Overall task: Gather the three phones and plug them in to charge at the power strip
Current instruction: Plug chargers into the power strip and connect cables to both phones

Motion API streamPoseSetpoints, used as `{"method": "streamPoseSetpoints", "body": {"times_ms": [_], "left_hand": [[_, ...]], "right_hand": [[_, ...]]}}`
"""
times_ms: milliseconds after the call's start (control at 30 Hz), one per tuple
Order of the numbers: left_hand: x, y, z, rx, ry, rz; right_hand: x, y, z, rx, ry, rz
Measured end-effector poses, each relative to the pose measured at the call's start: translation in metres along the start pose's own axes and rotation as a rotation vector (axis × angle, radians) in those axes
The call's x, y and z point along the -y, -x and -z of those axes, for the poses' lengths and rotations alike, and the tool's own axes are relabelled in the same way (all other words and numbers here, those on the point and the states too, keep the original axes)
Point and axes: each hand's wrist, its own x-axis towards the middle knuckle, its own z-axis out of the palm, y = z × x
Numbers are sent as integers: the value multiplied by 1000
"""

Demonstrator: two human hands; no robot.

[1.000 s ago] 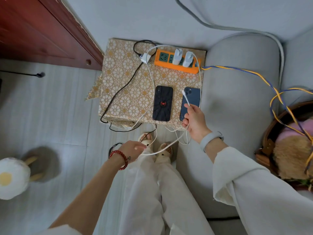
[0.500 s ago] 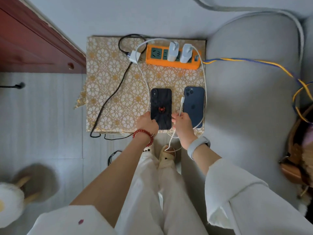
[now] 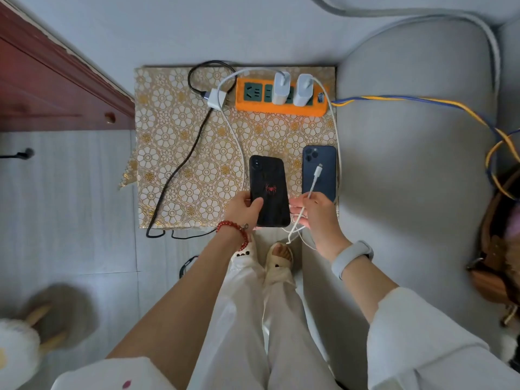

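My left hand grips the near end of a black phone with a red spider mark, its back up, slightly lifted and tilted over the patterned side table. My right hand pinches a white charging cable, its plug tip pointing up over a dark blue phone that lies flat on the table. An orange power strip sits at the table's far edge with two white chargers plugged in. A third white charger with a black cable lies loose left of the strip. Only two phones are visible.
A grey sofa arm borders the table on the right, crossed by a yellow-blue cord. A red wooden cabinet stands at the left. Cables hang off the table's front edge above my slippered feet. A wicker basket sits far right.
My left hand came up from near my knees to the black phone, gripped it and lifted its near end. My right hand drew the white cable back toward the table's front edge.
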Motion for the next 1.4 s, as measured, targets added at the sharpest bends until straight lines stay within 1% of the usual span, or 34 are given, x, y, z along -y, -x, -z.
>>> {"method": "streamPoseSetpoints", "body": {"times_ms": [100, 167, 233, 300, 400, 467, 533, 700, 833, 1133, 1200, 1400], "left_hand": [[-7, 9, 10, 85, 261, 112], [-9, 15, 17, 77, 361, 137], [-12, 19, 23, 52, 436, 135], [-15, 19, 30, 27, 493, 133], [-21, 20, 39, -6, 556, 127], [-26, 23, 43, -15, 605, 110], [-31, 25, 46, -10, 637, 78], [-36, 30, 47, 0, 634, 42], [-37, 34, 46, 17, 617, 28], [-37, 34, 45, 26, 640, 31], [-36, 33, 45, 24, 603, 35], [-31, 29, 39, 12, 395, 8]], "right_hand": [[4, 31, 5, 19, -73, 54], [1, 50, 4, 81, -29, 82], [-1, 68, 0, 181, 16, 92], [-3, 80, -8, 231, -6, 90], [-2, 87, -19, 241, 37, 90], [1, 89, -25, 261, 133, 93], [4, 89, -29, 235, 222, 142], [13, 85, -38, 135, 275, 250], [17, 85, -39, 92, 310, 313], [18, 80, -39, 78, 324, 292], [18, 79, -41, 63, 323, 288], [15, 79, -43, 9, 343, 252]]}}
